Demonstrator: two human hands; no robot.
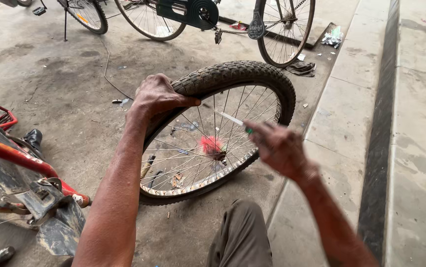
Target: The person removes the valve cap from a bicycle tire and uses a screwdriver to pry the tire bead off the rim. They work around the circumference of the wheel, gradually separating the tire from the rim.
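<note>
Now | wheel (pixel 213 133) stands tilted on the concrete floor (pixel 64 89) | left hand (pixel 157 95) clamps the tyre (pixel 232 74) at its top, steadying it | right hand (pixel 278 147), blurred, pinches a thin green-tipped tool (pixel 233 120) aimed at the spokes (pixel 193 158).

Matt knobbly rubber tyre (pixel 232 75), shiny metal spokes (pixel 193 153), rough stained concrete floor (pixel 60 79)

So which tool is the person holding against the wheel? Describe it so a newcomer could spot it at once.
Start at the loose bicycle wheel standing on the concrete, steadied at its tyre by the left hand. In front of its spokes, the right hand holds a slim screwdriver. Its pale shaft and green handle set it apart from the thin grey spokes and the pink tuft at the hub.
</note>
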